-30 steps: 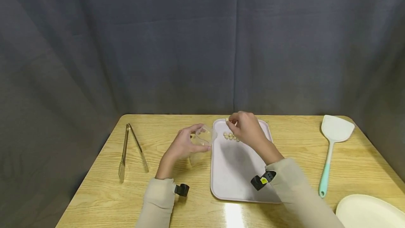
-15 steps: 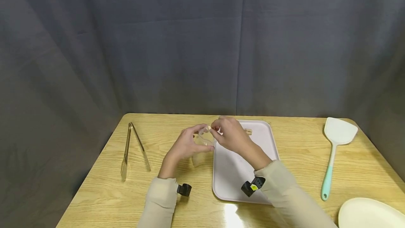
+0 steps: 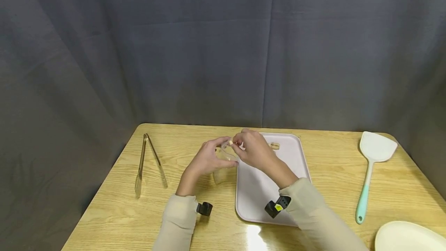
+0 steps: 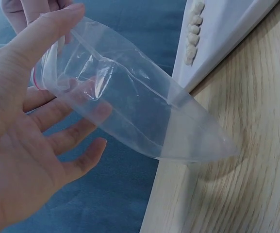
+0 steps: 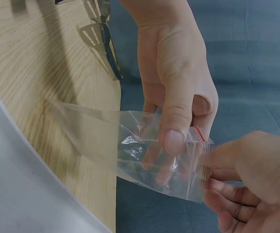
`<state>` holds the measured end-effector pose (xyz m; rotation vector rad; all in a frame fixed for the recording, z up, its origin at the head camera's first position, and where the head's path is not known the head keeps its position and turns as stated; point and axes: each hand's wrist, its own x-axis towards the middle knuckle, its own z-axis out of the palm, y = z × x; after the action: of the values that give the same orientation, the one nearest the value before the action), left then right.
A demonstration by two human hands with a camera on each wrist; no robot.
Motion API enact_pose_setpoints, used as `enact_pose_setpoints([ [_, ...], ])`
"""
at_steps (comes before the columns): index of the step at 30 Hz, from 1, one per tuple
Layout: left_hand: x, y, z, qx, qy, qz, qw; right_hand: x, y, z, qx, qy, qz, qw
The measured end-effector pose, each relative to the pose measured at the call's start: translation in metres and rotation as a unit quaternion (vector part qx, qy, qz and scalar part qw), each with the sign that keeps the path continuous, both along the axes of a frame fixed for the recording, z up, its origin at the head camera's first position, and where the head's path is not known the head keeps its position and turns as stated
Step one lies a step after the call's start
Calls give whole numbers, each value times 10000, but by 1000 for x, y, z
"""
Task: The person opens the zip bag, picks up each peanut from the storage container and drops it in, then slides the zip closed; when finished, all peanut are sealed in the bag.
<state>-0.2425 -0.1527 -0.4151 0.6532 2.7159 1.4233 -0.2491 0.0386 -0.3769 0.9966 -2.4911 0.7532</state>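
A clear zip bag (image 4: 144,107) with a red line along its seal hangs slanting down over the table, its mouth held wide between the thumb and fingers of my left hand (image 3: 207,158). At that mouth, my right hand (image 3: 256,149) pinches a small pale peanut (image 3: 230,142) between thumb and fingertips. The right wrist view shows the right fingertips right at the bag's seal, partly hiding the peanut. More peanuts (image 4: 194,34) lie in a short row on the pale tray (image 3: 258,204), partly behind my right hand in the head view.
Metal tongs (image 3: 141,165) lie spread on the wooden table (image 3: 115,212) at the left. On the right are a white turner (image 3: 373,154) with a mint handle and a cream plate (image 3: 407,237) near the front corner. A dark curtain (image 3: 195,69) hangs behind the table.
My right hand has moved left from over the tray to the bag's mouth, carrying the peanut. My left hand keeps holding the bag in nearly the same place. The view has shifted slightly.
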Motion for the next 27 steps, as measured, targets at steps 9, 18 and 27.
enact_pose_setpoints([
  [9,1,1,-1,-130,-86,59,9999,1,-1,-3,-47,-43,5,10000],
  [18,0,1,-1,-176,-94,117,9997,-3,7,3,-59,-94,-5,9999],
  [27,-1,2,-2,-146,-191,170,9996,-28,51,-3,-203,-547,-646,9962],
])
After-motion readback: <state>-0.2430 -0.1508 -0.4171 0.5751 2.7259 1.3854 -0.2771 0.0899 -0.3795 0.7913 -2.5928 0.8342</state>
